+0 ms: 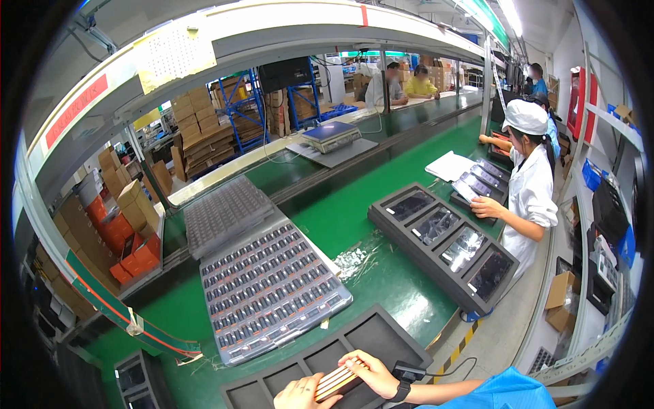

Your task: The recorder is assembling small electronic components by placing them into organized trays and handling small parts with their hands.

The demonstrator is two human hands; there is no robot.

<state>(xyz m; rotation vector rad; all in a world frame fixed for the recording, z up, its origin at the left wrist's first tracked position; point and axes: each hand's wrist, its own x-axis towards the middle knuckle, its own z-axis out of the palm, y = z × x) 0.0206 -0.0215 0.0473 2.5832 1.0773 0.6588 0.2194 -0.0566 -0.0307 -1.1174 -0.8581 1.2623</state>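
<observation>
Low in the picture, my left hand and my right hand are both closed round a small stack of thin flat pieces. Their edges show as white, orange and dark stripes; what they are I cannot make out. My left hand grips the near left end, my right hand the far right end. Beneath them lies a black foam tray with several rectangular compartments. A dark strap with a small black device and a cable is on my right wrist.
A clear plastic tray of small dark parts lies ahead, with stacked grey trays behind it. Another foam tray holds dark-screened devices. A co-worker in white handles a device on the right. Another foam tray sits lower left.
</observation>
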